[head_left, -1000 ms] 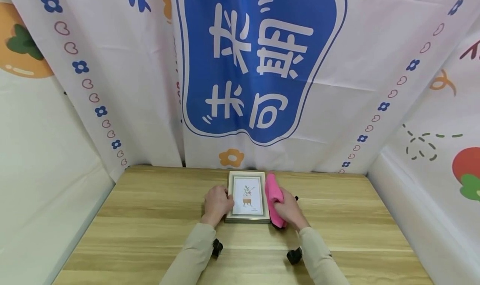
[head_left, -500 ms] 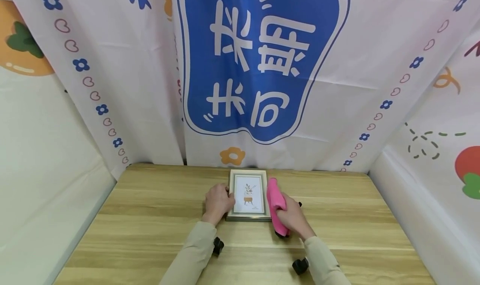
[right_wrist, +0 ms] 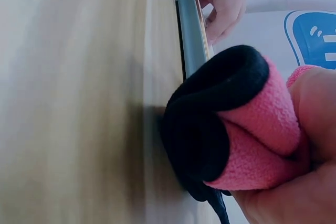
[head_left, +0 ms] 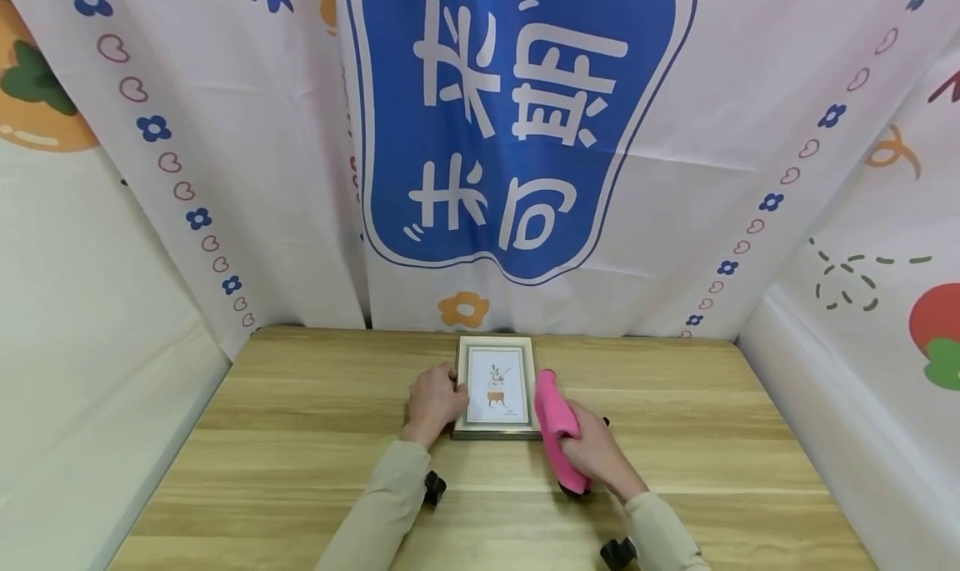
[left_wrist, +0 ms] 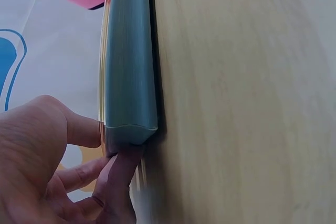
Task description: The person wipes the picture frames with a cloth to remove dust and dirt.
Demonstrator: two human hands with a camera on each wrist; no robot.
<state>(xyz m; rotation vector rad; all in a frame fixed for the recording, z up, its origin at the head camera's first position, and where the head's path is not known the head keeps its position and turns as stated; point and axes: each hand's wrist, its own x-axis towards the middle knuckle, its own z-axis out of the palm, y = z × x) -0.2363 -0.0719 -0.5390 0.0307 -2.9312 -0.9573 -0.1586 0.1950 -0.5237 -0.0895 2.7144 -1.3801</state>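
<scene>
A picture frame [head_left: 497, 388] with a pale gold border and a potted-plant print lies face up near the table's back edge. My left hand [head_left: 435, 406] grips its left side, thumb over the border; in the left wrist view the fingers [left_wrist: 118, 182] curl at the grey side edge [left_wrist: 128, 51]. My right hand [head_left: 597, 450] holds a folded pink cloth [head_left: 555, 425] against the frame's right side, its lower end reaching past the near corner. In the right wrist view the fuzzy cloth [right_wrist: 262, 129] shows a black trim [right_wrist: 210, 103], bunched in the fist.
The wood-grain table [head_left: 315, 471] runs up to a white printed curtain [head_left: 675, 246] with a blue panel at the back. White panels [head_left: 97, 346] stand on both sides. A black wrist camera [head_left: 618, 553] sits under the right forearm, another [head_left: 434, 488] by the left.
My right hand has drawn the pink cloth along the frame's right side, towards me and slightly right. The left hand keeps its grip, and the frame stays in place.
</scene>
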